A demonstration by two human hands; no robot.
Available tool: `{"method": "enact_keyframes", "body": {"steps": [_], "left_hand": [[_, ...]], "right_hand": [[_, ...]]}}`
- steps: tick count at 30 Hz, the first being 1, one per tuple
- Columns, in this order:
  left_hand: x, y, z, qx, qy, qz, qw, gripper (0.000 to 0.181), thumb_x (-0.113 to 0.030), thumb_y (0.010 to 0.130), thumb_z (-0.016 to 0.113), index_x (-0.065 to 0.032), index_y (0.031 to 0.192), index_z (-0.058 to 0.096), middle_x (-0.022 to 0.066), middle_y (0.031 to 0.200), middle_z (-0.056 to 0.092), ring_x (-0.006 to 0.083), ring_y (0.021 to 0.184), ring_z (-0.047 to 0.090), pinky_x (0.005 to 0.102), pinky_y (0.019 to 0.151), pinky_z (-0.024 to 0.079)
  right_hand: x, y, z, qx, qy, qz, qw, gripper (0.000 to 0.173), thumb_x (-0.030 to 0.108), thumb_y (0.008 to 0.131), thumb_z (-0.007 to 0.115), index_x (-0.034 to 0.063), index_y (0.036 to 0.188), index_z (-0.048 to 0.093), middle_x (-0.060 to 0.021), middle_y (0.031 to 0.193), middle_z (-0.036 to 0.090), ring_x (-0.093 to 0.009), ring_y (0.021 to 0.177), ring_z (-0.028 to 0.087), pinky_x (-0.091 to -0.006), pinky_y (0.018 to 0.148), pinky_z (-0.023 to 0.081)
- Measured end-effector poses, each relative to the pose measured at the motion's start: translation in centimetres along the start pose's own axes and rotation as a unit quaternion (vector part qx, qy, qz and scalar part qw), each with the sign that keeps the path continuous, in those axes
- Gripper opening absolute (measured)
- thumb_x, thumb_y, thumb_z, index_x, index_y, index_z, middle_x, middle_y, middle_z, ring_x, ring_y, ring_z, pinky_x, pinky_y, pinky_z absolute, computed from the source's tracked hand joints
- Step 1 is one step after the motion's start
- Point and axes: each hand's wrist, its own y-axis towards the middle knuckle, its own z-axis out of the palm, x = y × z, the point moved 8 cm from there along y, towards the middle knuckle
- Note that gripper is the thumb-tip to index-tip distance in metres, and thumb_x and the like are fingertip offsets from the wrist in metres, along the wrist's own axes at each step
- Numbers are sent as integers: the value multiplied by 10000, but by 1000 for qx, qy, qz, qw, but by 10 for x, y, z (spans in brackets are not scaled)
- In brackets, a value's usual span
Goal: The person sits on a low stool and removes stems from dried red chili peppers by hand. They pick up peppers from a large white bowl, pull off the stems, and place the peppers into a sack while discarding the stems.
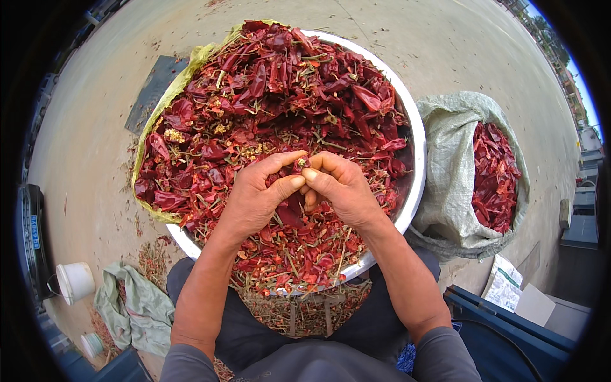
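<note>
Between the fingertips of both hands is a dried red chili pepper [301,164], its pale seedy end facing up. My left hand [265,188] pinches it from the left with thumb and forefinger. From the right, my right hand [341,186] grips it too, thumb against the pod and fingers curled beneath. Both hands are over a wide metal basin [417,143] heaped with dried red chilies [281,67], broken pods, stems and seed clumps. A yellow woven sack [160,112] lines the basin's left side, with chilies spilling from it.
At right stands a pale woven sack [446,167] with its mouth rolled down, holding red chili pieces [494,181]. A white bucket [75,282] and a crumpled green sack [148,305] are at lower left. Stems litter the concrete floor [468,52]. A blue metal edge [506,324] is at lower right.
</note>
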Motion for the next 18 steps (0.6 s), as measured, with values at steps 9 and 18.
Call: {"method": "enact_keyframes", "body": {"steps": [9,18], "left_hand": [[8,-3,-4,-24,81,-18,996,207,-52,926,656,22,1119,661,9,914,657,67,798,582,234,696,481],[-1,0,3,-6,225,43,973,164,-56,880,657,1,1034,674,57,815,643,106,729,571,289,647,454]], "right_hand": [[18,1,-12,-67,-114,-33,991,224,201,916,713,-1,938,620,-31,757,643,-85,630,606,-259,576,525],[31,-3,-3,-20,-381,-115,917,148,113,951,627,-29,992,609,-102,749,651,-146,680,681,-296,598,540]]}}
